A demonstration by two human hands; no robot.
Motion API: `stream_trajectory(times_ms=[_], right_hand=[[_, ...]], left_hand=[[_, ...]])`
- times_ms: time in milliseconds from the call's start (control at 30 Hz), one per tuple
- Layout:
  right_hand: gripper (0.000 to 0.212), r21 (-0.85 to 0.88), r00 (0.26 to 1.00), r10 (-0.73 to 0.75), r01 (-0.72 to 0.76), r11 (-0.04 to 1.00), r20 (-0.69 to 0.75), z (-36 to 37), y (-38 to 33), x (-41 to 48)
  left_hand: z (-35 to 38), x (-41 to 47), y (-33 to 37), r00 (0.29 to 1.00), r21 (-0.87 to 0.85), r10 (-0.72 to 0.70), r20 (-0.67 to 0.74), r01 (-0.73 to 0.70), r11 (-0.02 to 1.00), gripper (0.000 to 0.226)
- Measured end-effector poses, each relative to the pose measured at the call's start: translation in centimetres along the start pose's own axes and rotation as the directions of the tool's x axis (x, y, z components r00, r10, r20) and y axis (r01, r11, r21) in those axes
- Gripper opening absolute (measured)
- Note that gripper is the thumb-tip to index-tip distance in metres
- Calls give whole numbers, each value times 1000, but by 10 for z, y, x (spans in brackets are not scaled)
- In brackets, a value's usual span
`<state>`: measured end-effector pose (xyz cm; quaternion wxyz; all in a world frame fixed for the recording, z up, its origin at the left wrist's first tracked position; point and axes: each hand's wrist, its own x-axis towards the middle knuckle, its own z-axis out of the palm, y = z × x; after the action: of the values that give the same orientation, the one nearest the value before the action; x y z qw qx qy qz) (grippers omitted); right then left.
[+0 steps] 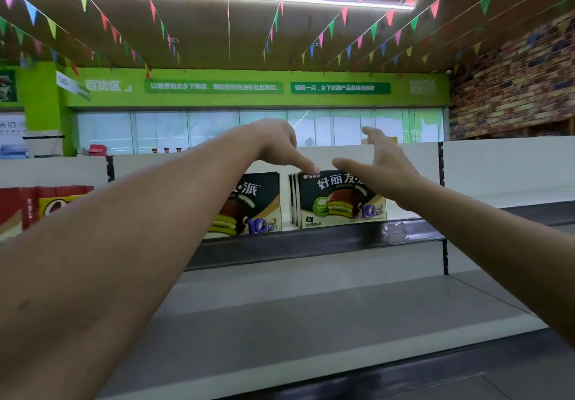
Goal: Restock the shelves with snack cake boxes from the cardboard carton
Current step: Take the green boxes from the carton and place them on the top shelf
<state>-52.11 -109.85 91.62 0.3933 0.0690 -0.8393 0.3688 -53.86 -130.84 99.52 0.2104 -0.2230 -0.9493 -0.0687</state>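
Both my arms are stretched forward toward the top shelf [311, 237] of a store rack. My left hand [277, 144] is raised above the shelf with the wrist bent down; one finger points downward and its tip touches the top edge of the right-hand stack of snack cake boxes [339, 200]. The other fingers of that hand are loosely curled and grip nothing. My right hand [382, 169] is spread apart, palm turned leftward, fingers extended; it sits in front of the upper right corner of that same stack. I cannot tell whether the palm touches the front box. Neither hand is clamped on anything.

The stack stands upright on the top shelf, front face toward me, dark green with a picture of a chocolate-coated cake and a green cup. Several box edges show behind the front one at its left side. A second group of the same boxes [258, 206] stands just to the left, separated by a narrow gap, and my left forearm covers part of it. Further left on the same shelf level is a red and yellow package [46, 206], partly hidden by my arm.

The lower shelf [311, 300] beneath is bare grey metal. The cardboard carton is not in view. Coloured pennant strings [342, 16] hang from the ceiling, and a green wall banner [249, 86] runs across the back.
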Motion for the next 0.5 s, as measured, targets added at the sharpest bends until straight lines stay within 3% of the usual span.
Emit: stream_trajectory(times_ms=[133,233,500], right_hand=[[80,-79,984,-175,173,982,-29,10,-29,-16],[70,-37,972,-233,233,972,23,23,-57,-31],[57,49,937,-340,337,940,77,65,-138,-74]], left_hand=[[-14,-21,-17,992,-127,12,-122,-27,992,61],[-25,-41,-34,981,-157,17,-192,-48,986,48],[-59,-122,-95,945,-190,-47,-324,-16,982,34]])
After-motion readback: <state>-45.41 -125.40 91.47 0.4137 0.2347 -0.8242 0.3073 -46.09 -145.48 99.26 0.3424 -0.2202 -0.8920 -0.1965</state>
